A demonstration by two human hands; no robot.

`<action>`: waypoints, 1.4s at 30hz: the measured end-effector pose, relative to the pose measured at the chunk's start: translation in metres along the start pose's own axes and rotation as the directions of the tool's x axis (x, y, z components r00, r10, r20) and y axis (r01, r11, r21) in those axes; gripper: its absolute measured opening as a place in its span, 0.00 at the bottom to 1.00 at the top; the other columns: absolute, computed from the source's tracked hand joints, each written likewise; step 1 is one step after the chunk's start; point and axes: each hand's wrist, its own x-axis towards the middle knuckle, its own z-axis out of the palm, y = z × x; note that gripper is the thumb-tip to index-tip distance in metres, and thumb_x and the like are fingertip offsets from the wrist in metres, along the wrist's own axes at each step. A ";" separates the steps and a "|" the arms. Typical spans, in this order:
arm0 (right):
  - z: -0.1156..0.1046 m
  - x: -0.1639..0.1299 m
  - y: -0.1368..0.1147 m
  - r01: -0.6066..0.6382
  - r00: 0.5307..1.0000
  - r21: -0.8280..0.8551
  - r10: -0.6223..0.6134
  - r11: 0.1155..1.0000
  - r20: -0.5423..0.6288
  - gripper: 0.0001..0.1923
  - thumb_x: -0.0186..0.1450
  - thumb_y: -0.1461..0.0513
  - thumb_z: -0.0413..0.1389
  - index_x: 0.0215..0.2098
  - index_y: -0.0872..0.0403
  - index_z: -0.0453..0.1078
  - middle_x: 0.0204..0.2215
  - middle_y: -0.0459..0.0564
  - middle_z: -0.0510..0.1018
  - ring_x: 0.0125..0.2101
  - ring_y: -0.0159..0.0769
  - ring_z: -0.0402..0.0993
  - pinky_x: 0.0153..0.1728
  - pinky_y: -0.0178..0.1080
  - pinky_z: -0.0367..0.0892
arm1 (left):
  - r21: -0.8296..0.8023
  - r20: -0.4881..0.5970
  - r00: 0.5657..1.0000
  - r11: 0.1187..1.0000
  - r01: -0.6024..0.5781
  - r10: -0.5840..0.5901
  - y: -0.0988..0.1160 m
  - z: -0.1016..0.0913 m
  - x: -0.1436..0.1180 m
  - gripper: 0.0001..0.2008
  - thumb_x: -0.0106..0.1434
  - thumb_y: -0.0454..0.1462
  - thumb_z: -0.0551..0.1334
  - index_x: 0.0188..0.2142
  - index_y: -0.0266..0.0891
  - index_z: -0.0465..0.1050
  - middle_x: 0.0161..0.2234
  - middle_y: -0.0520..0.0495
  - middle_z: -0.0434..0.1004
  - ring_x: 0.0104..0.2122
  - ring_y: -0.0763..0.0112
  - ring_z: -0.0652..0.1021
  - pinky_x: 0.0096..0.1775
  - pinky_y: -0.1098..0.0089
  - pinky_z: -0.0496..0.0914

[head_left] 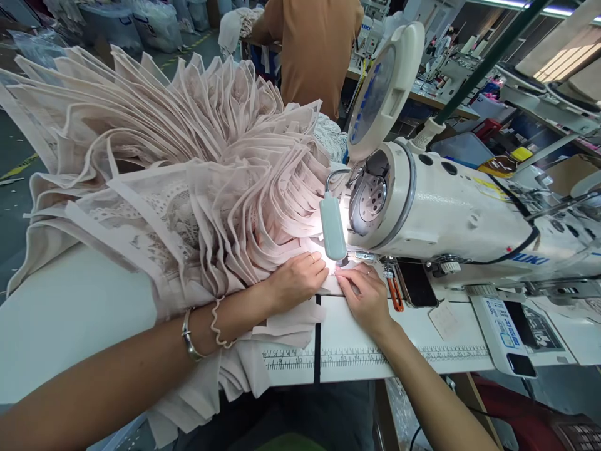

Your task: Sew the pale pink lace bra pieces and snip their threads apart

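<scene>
My left hand [297,279] lies flat on pale pink fabric [282,326], fingers pointing at the needle area under the lit lamp [333,227]. My right hand [364,293] presses the same fabric edge from the right, fingertips almost touching the left hand's. A big fanned stack of pink fabric and lace pieces [188,163] rises behind my left wrist. The white sewing machine [451,213] stands to the right; its needle is hidden by the lamp and glare.
Orange-handled snips [395,294] and a dark phone [416,283] lie on the machine bed. A printed ruler strip [375,358] runs along the table's front edge. A person in a brown top [312,44] stands behind the machine. Bags and shelves fill the background.
</scene>
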 end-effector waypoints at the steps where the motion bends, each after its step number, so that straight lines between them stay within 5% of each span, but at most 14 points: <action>1: -0.001 -0.001 0.001 0.015 1.000 -0.005 -0.015 1.000 0.007 0.09 0.67 0.66 0.52 0.36 0.52 0.75 0.28 0.46 0.81 0.29 0.33 0.75 0.37 0.38 0.68 | 0.006 -0.006 1.000 1.000 0.001 -0.001 0.000 0.001 0.000 0.11 0.68 0.25 0.51 0.31 0.35 0.67 0.27 0.48 0.68 0.29 0.68 0.69 0.31 0.68 0.60; 8: -0.007 -0.003 0.000 0.156 0.985 -0.050 -0.152 0.986 0.077 0.16 0.62 0.69 0.51 0.42 0.51 0.77 0.37 0.47 0.83 0.38 0.37 0.76 0.43 0.41 0.68 | -0.027 0.049 0.998 0.999 0.031 -0.030 0.002 0.001 -0.001 0.13 0.69 0.25 0.50 0.29 0.36 0.66 0.28 0.48 0.69 0.30 0.68 0.69 0.32 0.68 0.62; 14: -0.006 -0.004 0.002 0.063 0.993 -0.023 -0.060 0.998 0.101 0.18 0.64 0.72 0.48 0.39 0.51 0.78 0.38 0.49 0.79 0.40 0.35 0.74 0.42 0.39 0.68 | -0.176 0.101 0.985 0.972 0.154 -0.137 -0.003 0.000 -0.007 0.09 0.70 0.28 0.50 0.38 0.35 0.68 0.40 0.43 0.73 0.42 0.63 0.72 0.45 0.64 0.66; 18: -0.005 -0.007 0.005 0.012 0.994 -0.038 -0.007 0.999 0.113 0.18 0.65 0.71 0.49 0.38 0.48 0.79 0.41 0.49 0.78 0.42 0.37 0.75 0.47 0.43 0.67 | -0.194 0.135 0.986 0.974 0.121 -0.096 -0.006 0.001 -0.010 0.10 0.69 0.28 0.51 0.46 0.32 0.68 0.49 0.38 0.72 0.52 0.58 0.70 0.53 0.58 0.65; 24: -0.001 -0.010 0.008 0.051 0.994 -0.032 -0.048 0.998 0.098 0.19 0.65 0.72 0.49 0.40 0.48 0.78 0.44 0.46 0.82 0.47 0.37 0.75 0.53 0.45 0.66 | -0.201 0.159 0.981 0.969 0.141 -0.110 -0.005 0.005 -0.011 0.12 0.68 0.27 0.51 0.47 0.34 0.68 0.52 0.38 0.72 0.54 0.58 0.70 0.57 0.56 0.64; 36: -0.002 -0.007 0.009 0.024 0.979 -0.091 -0.006 0.996 0.202 0.21 0.63 0.72 0.47 0.45 0.50 0.76 0.47 0.49 0.80 0.50 0.40 0.74 0.57 0.48 0.61 | -0.220 0.145 0.976 0.957 0.191 -0.161 -0.007 0.000 -0.002 0.11 0.69 0.29 0.52 0.48 0.34 0.69 0.50 0.39 0.72 0.53 0.60 0.69 0.55 0.57 0.65; 42: -0.001 -0.003 0.008 -0.010 0.963 -0.144 0.048 0.990 0.264 0.23 0.63 0.72 0.45 0.48 0.51 0.74 0.49 0.50 0.79 0.48 0.38 0.74 0.48 0.41 0.68 | -0.100 0.083 0.988 0.985 0.140 -0.132 -0.005 -0.007 -0.001 0.11 0.70 0.30 0.51 0.37 0.35 0.70 0.34 0.44 0.71 0.37 0.64 0.70 0.40 0.65 0.65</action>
